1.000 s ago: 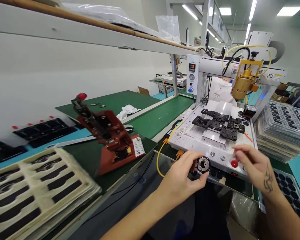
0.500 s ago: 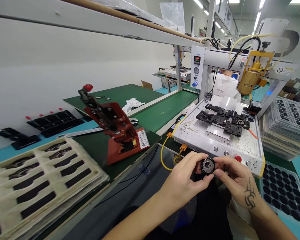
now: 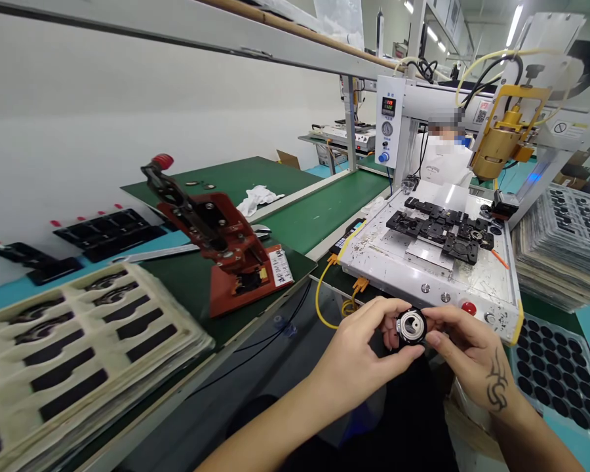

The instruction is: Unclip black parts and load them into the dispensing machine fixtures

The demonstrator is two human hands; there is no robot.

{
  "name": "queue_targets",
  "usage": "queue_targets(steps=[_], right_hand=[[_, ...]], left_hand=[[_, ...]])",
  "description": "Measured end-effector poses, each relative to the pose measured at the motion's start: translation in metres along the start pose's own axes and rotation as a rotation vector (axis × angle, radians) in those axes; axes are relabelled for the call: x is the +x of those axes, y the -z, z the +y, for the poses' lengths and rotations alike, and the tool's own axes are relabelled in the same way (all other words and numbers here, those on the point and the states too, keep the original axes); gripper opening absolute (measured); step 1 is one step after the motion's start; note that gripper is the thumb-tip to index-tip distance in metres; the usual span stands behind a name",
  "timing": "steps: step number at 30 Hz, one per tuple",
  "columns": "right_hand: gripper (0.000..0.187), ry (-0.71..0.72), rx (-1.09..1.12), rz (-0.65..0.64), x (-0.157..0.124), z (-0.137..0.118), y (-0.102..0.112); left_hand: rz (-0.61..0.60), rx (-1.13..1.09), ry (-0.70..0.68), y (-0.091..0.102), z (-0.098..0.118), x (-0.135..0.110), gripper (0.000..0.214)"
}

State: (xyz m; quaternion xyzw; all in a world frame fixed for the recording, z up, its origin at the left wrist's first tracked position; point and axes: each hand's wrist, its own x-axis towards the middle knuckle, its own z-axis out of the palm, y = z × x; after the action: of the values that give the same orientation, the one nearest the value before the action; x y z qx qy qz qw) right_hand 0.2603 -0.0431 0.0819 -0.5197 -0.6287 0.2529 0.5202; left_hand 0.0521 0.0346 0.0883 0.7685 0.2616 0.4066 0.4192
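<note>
Between my two hands is a small round black part [image 3: 412, 326] with a silvery ring and hollow on its face. My left hand [image 3: 364, 351] grips it from the left, thumb below and fingers curled over and behind. At its right edge, the thumb and fingers of my right hand [image 3: 465, 351] are closed on it. Both hands hold it above my lap, just in front of the white benchtop machine [image 3: 383, 275]. On that machine's bed lies a black jig [image 3: 435, 229] with several plates and pockets.
A red toggle press [image 3: 240, 262] stands left of my hands. Stacked cream trays [image 3: 142, 328] with dark parts lie at the far left. To the right are a tray of black discs [image 3: 555, 367] and stacked clear trays [image 3: 560, 242]. Behind the machine sits a person in white [image 3: 442, 160].
The view has shifted slightly. The round part is turned a little, its face tilted more toward me. Both hands keep their hold on it.
</note>
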Motion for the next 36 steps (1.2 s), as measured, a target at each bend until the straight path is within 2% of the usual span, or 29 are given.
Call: queue_targets(steps=[6,12,17,20,29,36], right_hand=[[0.021,0.008,-0.018,-0.010,-0.002,-0.002,0.002],[0.022,0.021,-0.035,-0.006,-0.005,0.001,0.002],[0.025,0.039,-0.006,-0.040,-0.005,0.002,0.002],[0.026,0.046,0.002,-0.052,-0.004,0.000,0.002],[0.027,0.035,-0.005,-0.048,-0.002,-0.002,0.002],[0.023,0.050,-0.034,-0.034,-0.003,-0.001,0.001]], left_hand=[[0.001,-0.022,0.028,-0.001,0.001,-0.002,0.040],[0.013,0.068,-0.081,-0.001,0.003,-0.003,0.040],[0.012,0.072,-0.101,-0.001,0.004,-0.004,0.040],[0.004,-0.002,-0.026,0.000,0.005,-0.004,0.041],[-0.065,-0.332,0.390,0.002,0.015,0.001,0.045],[-0.082,-0.341,0.444,0.000,0.017,0.003,0.045]])
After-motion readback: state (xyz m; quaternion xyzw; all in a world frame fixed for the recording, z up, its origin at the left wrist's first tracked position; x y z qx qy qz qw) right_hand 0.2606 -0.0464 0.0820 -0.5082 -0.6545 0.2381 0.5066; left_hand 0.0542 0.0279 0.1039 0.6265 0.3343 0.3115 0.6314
